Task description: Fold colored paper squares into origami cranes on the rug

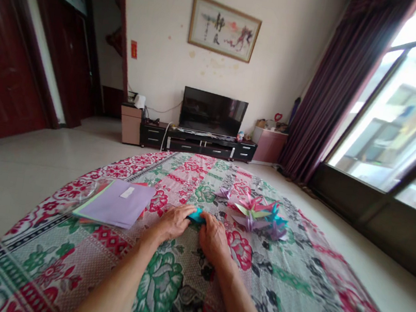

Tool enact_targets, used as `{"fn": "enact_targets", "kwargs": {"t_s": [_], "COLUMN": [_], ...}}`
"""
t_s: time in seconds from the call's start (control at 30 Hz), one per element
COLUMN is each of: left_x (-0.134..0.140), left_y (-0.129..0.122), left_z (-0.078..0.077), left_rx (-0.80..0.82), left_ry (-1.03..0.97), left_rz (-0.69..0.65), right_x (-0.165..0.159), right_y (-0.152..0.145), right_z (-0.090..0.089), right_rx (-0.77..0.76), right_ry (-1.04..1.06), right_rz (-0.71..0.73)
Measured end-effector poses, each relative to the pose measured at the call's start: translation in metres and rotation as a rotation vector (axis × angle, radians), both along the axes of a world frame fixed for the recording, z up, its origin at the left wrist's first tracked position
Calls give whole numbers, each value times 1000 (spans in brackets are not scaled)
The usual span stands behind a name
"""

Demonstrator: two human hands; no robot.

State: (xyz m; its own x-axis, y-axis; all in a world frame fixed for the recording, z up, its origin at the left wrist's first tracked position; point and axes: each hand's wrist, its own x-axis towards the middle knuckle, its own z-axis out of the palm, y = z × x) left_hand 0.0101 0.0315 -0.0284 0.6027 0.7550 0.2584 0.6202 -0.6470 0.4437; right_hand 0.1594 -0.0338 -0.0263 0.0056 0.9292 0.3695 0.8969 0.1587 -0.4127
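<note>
Between my hands, low over the middle of the table, is a small piece of folded blue paper (196, 216). My left hand (177, 221) grips its left end with the fingers closed. On the other end, the fingers of my right hand (213, 236) are closed too. The fingers cover both ends, so the exact shape of the fold is hidden. Right of my right hand sits a cluster of folded paper cranes (253, 210) in pink, green, purple and blue. A single purple paper crane (225, 193) stands a little apart, beyond my right hand.
A stack of coloured paper sheets (108, 206), purple on top with a small white label, lies left of my hands on a clear plastic wrapper. A flowered cloth (159, 284) covers the round table. Past its far edge stand a television (213, 112) and a low cabinet (152, 136).
</note>
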Motion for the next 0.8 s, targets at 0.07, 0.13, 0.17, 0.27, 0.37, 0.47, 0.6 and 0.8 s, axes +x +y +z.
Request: {"fn": "enact_targets", "kwargs": {"t_s": [0.07, 0.13, 0.17, 0.27, 0.37, 0.47, 0.6, 0.8], "left_x": [-4, -4, -3, 1, 3, 4, 4, 6], "left_y": [5, 7, 8, 8, 8, 8, 9, 11], "left_z": [-1, -3, -4, -4, -3, -2, -2, -5], "left_rx": [-18, -16, -9, 19, 27, 19, 19, 59], "left_ry": [-84, -132, -145, -166, -161, -160, -166, -117], "left_rz": [7, 25, 30, 43, 64, 79, 77, 93], "right_x": [1, 1, 1, 1, 1, 3, 2, -3], "right_y": [0, 1, 1, 3, 5, 7, 10, 11], "right_z": [2, 4, 5, 6, 3, 0, -1, 3], "right_rx": [6, 11, 12, 13, 24, 32, 35, 15], "right_ry": [10, 19, 21, 29, 50, 57, 24, -4], "right_rz": [7, 17, 17, 1, -2, 2, 2, -56]}}
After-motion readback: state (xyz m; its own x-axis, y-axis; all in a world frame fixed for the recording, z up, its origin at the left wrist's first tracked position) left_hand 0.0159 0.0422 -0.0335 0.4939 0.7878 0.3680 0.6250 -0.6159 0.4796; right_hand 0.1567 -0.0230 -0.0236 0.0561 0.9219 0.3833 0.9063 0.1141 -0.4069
